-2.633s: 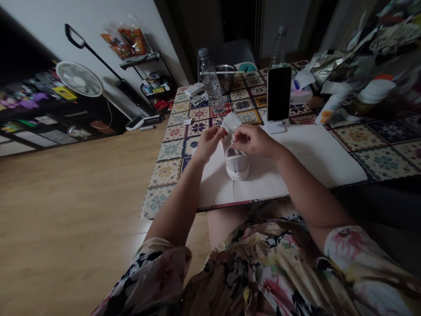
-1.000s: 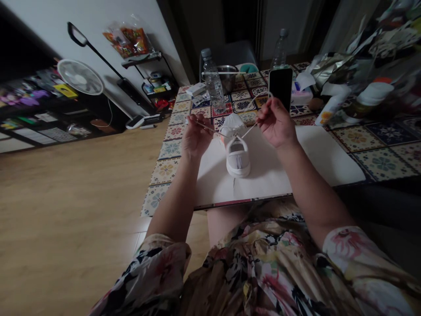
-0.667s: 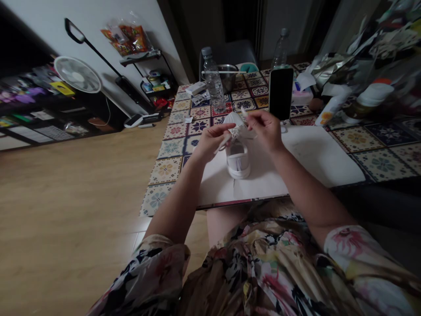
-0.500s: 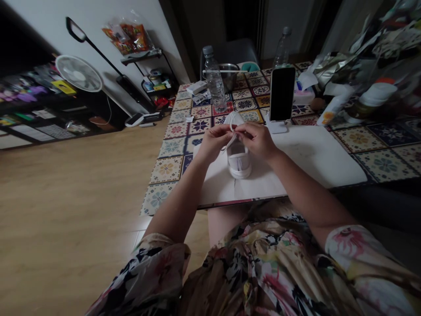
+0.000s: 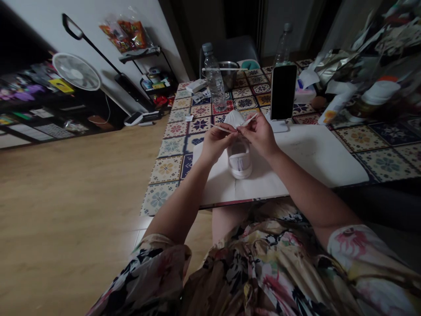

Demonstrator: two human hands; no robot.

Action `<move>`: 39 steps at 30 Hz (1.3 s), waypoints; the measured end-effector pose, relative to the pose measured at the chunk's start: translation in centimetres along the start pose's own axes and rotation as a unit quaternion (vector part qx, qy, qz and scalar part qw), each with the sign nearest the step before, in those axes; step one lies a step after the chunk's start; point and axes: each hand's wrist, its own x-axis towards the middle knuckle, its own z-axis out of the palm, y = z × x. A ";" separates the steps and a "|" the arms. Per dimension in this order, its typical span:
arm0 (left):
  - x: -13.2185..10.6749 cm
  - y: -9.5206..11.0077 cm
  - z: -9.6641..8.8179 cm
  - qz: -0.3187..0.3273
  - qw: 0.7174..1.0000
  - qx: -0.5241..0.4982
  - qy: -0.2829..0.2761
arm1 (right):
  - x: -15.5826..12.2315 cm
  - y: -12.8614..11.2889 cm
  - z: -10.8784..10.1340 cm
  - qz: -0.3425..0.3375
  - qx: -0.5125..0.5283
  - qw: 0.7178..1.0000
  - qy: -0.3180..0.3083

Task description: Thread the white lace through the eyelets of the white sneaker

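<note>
A white shoe (image 5: 240,164) stands on a white sheet (image 5: 315,153), its heel toward me and its toe (image 5: 234,117) pointing away. Over the shoe's opening, my left hand (image 5: 217,142) pinches a white shoelace (image 5: 223,128), which sticks out to the left past the fingers. Close against it, my right hand (image 5: 259,134) is closed on another stretch of lace (image 5: 251,118) that slants up to the right. The fingertips of both hands nearly meet, and they hide the middle of the laces and part of the shoe's tongue.
Beyond the sheet a phone (image 5: 283,92) stands upright on a holder. A clear plastic bottle (image 5: 216,83) and a metal bowl (image 5: 228,79) with chopsticks across it are further back. Bottles and bags crowd the right, including a white bottle (image 5: 375,96). The patterned tablecloth (image 5: 164,166) ends at the left.
The upright white loop between my fingers is gone from view; lace parts now stretch out left and right. My right hand has turned and risen slightly. The shoe stays in place.
</note>
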 end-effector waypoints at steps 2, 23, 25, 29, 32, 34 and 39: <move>0.1 0.0 -0.1 0.005 1.000 0.013 0.012 | -0.1 -0.3 -0.1 -0.005 -0.015 1.000 -0.018; 0.4 -0.9 -0.7 0.025 0.996 -0.023 0.080 | -0.4 -0.9 -0.3 -0.122 -0.105 0.982 -0.101; 0.4 -0.9 -0.6 0.030 0.996 -0.024 0.080 | -0.3 -0.7 -0.3 -0.116 -0.098 0.983 -0.108; 0.4 -0.9 -0.6 0.025 0.996 -0.008 0.082 | -0.4 -0.7 -0.2 -0.122 -0.103 0.981 -0.108; 0.3 -0.9 -0.6 0.026 0.995 -0.012 0.091 | -0.8 -0.9 -0.2 -0.108 -0.143 0.981 -0.078; 0.3 -0.9 -0.5 0.024 0.996 -0.017 0.090 | -1.1 -1.2 -0.3 -0.101 -0.168 0.979 -0.063; 0.1 -1.0 -0.3 -0.004 0.995 -0.007 0.099 | -1.6 -1.8 -0.6 -0.157 -0.221 0.959 -0.085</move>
